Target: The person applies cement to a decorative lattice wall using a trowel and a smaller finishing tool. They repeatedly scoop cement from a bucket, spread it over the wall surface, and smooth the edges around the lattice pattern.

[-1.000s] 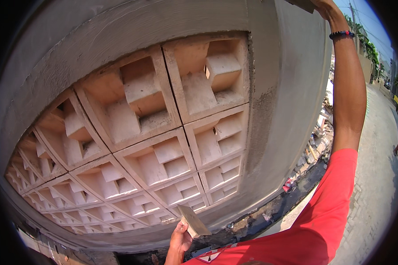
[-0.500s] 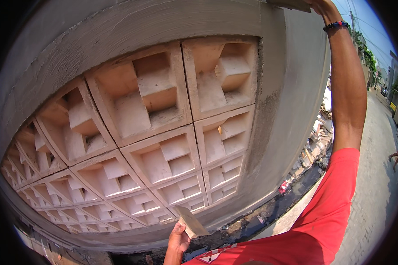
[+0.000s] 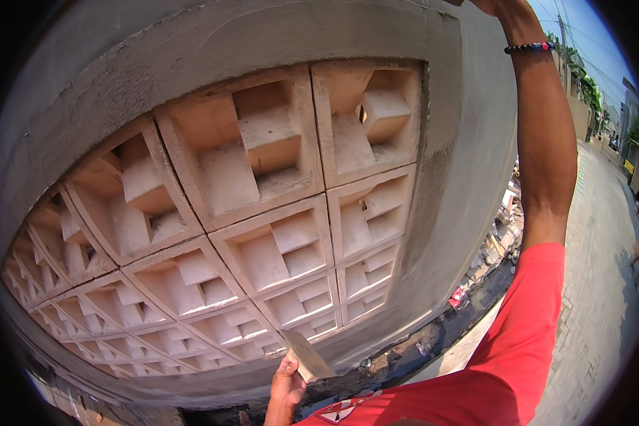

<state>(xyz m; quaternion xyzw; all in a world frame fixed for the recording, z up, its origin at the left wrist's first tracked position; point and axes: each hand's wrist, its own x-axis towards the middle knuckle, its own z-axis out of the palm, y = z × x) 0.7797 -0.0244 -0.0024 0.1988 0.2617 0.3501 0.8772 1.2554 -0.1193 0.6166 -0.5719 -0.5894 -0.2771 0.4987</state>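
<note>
My right arm in its red sleeve reaches up the right side, and my right hand (image 3: pixel 491 6) is at the top edge against the wall's upper right part. It is closed on a flat dark tool (image 3: pixel 454 2), mostly cut off by the frame; its exact kind cannot be made out. Low in the middle, my left hand (image 3: pixel 287 383) grips a small flat grey-brown board (image 3: pixel 309 357) by its edge, thumb on the near side. Grey, freshly smoothed plaster (image 3: pixel 444 92) frames a panel of pinkish vent blocks (image 3: pixel 270 248) in front of me.
Broken rubble (image 3: pixel 500 238) lies beyond the wall's right corner. A dark, wet gutter (image 3: pixel 433 362) runs along the wall's foot. A paved lane (image 3: pixel 596 284) stretches away at right, with poles, greenery and buildings far off. A partly visible person stands at the right rim.
My right hand and the flat tool have shifted left along the top of the wall, and less of the tool shows. The view has turned slightly; my left hand still grips the board.
</note>
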